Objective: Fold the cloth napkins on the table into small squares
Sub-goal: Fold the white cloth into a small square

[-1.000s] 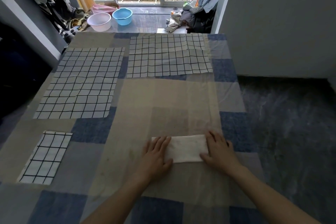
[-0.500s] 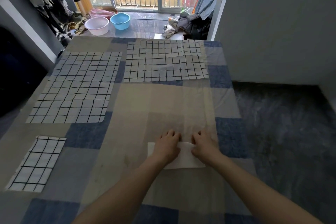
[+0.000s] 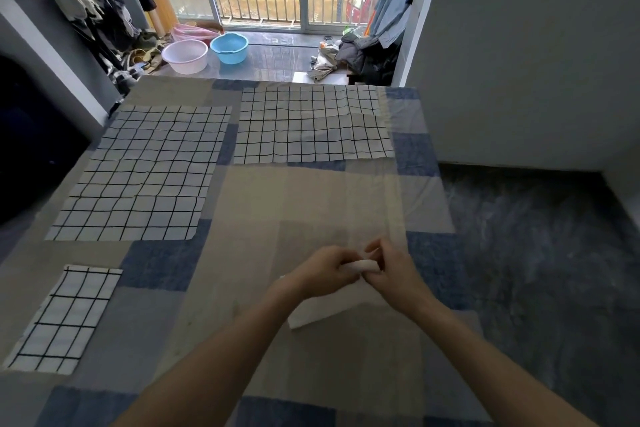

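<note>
Near right of table [image 3: 242, 305]: both hands, left [image 3: 322, 272] and right [image 3: 394, 274], pinch white napkin [image 3: 325, 314], far edge lifted. Risk: uneven pull skews the fold; layers slip apart.

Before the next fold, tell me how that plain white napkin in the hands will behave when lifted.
Likely floppy: the white napkin bends where the left hand and right hand pinch its upper edge, while the rest trails on the table. Probably light, since fingertips alone raise it. It seems to hold a crease, lying in a flat band.
</note>
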The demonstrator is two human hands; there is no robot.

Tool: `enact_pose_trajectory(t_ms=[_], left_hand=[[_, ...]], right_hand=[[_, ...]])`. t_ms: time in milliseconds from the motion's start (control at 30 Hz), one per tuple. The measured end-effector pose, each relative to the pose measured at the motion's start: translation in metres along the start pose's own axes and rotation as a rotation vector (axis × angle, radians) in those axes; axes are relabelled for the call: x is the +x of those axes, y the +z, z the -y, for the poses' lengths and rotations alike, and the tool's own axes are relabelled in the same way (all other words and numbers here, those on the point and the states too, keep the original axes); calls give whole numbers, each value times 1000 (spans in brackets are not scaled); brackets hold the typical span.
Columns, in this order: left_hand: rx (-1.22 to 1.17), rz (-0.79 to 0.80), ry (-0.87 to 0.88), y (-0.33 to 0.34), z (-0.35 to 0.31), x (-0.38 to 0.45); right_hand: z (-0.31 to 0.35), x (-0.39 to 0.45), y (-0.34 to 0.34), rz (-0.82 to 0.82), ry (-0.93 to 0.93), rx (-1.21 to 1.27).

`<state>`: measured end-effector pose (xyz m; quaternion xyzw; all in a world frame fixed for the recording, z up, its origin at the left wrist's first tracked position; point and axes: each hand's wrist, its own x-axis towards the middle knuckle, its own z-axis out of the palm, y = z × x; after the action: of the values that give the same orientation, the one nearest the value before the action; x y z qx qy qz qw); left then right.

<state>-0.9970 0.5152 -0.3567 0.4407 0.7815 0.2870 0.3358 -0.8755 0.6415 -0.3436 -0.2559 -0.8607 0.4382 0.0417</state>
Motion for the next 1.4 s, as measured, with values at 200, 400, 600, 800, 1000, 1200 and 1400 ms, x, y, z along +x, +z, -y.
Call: enact_pose_trajectory(t_ms=[200,400,600,800,1000,1200,1400], left_hand=[[-112,-106,-41,-19,9,-12],[-282,-302,-40,-50,-6,-17],[-249,-525,184,-61,-17,-32],[-10,-292,119,1,41,-82],[424,-58,179,49,82,-123],[388,-78,205,43,76,-126],[446,-263,48,51,60,-108]], right_hand=[[12,1,-22,193,70,-35],[31,19,-41,-9,-27,-97],[54,5,-49,-282,-386,-197],[-9,-49,10,-130,-597,-589],[-41,-93,54,134,-621,-647],[-47,-98,58,312,-624,-649],[-40,-79,59,194,-425,-514]])
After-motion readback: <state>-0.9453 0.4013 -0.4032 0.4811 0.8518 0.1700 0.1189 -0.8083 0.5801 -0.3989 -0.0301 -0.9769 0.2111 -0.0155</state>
